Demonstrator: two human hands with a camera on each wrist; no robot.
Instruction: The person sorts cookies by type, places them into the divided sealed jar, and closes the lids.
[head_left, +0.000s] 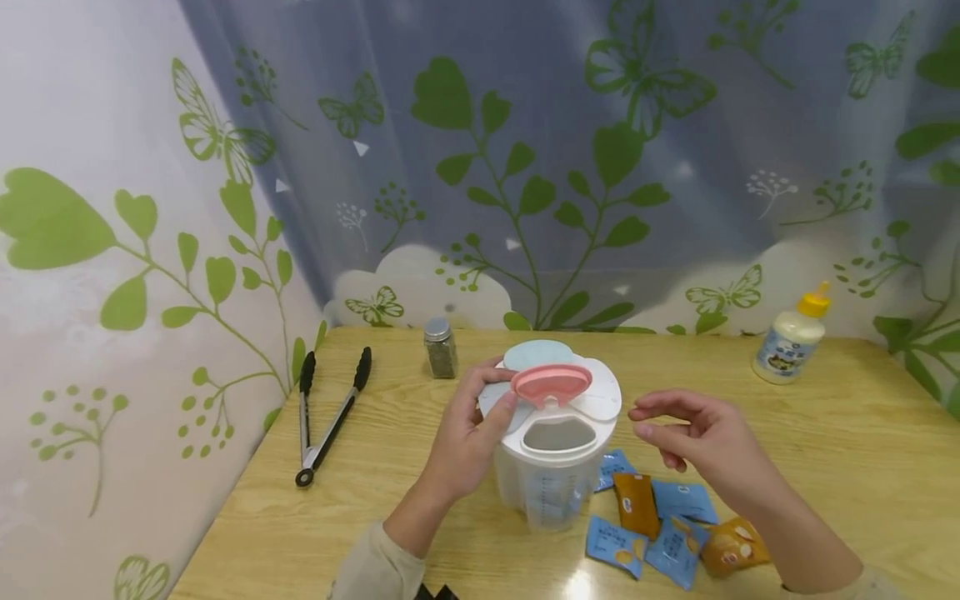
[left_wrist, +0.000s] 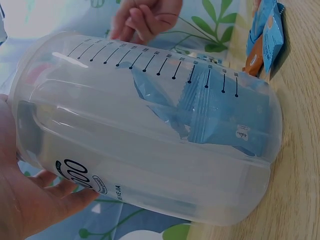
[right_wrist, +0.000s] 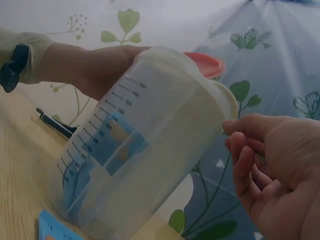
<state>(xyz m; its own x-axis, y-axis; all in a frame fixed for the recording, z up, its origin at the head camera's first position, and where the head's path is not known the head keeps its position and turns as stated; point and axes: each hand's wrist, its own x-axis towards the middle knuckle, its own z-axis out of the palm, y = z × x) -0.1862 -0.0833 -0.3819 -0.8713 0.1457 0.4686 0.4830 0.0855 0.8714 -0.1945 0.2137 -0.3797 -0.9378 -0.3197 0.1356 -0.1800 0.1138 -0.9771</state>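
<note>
A clear plastic divided storage canister [head_left: 551, 500] with printed measuring marks stands upright on the table. Its white lid [head_left: 603, 392] has coloured flaps, and the pink flap [head_left: 553, 385] is raised above an uncovered opening [head_left: 558, 434]. My left hand [head_left: 467, 437] grips the lid's left edge, thumb on top. Inside one compartment, blue snack packets [left_wrist: 227, 112] show through the wall in the left wrist view. My right hand [head_left: 708, 442] hovers just right of the lid, fingers loosely bent and holding nothing. Below it lie several blue packets [head_left: 677, 550] and orange packets [head_left: 637, 504].
Black-handled tongs [head_left: 330, 433] lie spread on the left of the wooden table [head_left: 375, 533]. A small spice jar [head_left: 440, 350] stands behind the canister. At the back right is a yellow-capped bottle [head_left: 789, 342]. A leaf-patterned curtain [head_left: 480, 208] hangs along the back.
</note>
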